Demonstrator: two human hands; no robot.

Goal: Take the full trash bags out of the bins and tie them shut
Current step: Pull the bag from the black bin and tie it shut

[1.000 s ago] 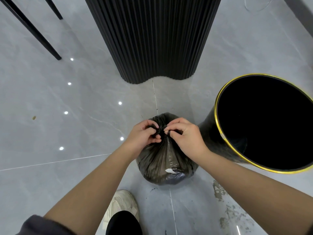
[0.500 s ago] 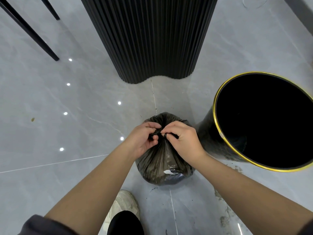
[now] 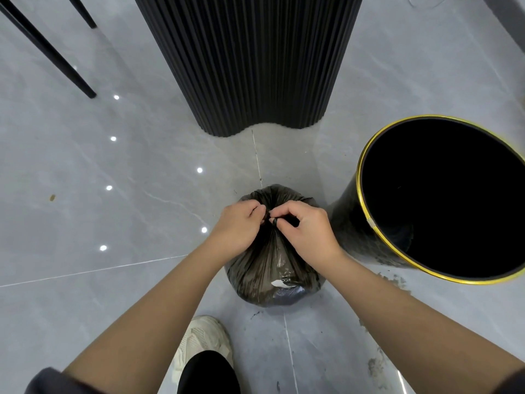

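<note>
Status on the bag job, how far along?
Done: the bag is out of the bin and stands on the floor beside it. In hand: left hand and right hand both pinch its gathered neck, working the knot. Left: finishing the knot; whether it is tight cannot be told. No other bins show here.

I see the black trash bag (image 3: 270, 271) sitting on the grey floor (image 3: 113, 280), just left of the gold-rimmed bin (image 3: 348, 237). The left hand (image 3: 237, 227) and right hand (image 3: 308, 233) both pinch the gathered neck at its top. A pale shoe (image 3: 203, 341) shows below.
</note>
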